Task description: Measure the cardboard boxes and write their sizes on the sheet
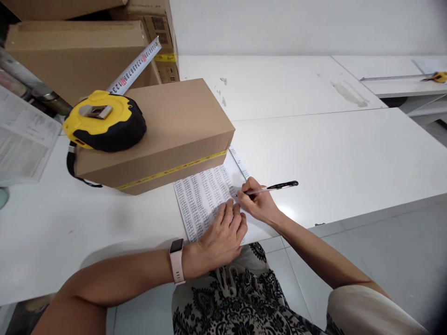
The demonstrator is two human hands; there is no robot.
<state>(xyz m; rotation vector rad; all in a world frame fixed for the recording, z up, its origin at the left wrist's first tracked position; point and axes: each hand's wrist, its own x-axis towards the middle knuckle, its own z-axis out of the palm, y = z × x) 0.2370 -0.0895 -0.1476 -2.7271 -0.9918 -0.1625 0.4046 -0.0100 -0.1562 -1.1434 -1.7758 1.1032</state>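
Note:
A sheet of paper [190,200] covered with rows of small handwriting lies at the table's near edge. My right hand [260,202] is closed round a pen [281,185] with a black cap end; its tip touches the right part of the sheet. My left hand [225,230] rests flat on the lower part of the paper, fingers stretched out. Just beyond the sheet stands a taped cardboard box [185,118], partly over the paper's far end. On top of it sits a yellow and black tape measure [104,121], its blade [134,70] pulled out some way.
More cardboard boxes [77,60] are stacked at the back left. Printed papers [23,135] hang at the left edge. The white table [331,158] extends right, where a second tape measure [439,77] lies with its blade out. A wall stands behind.

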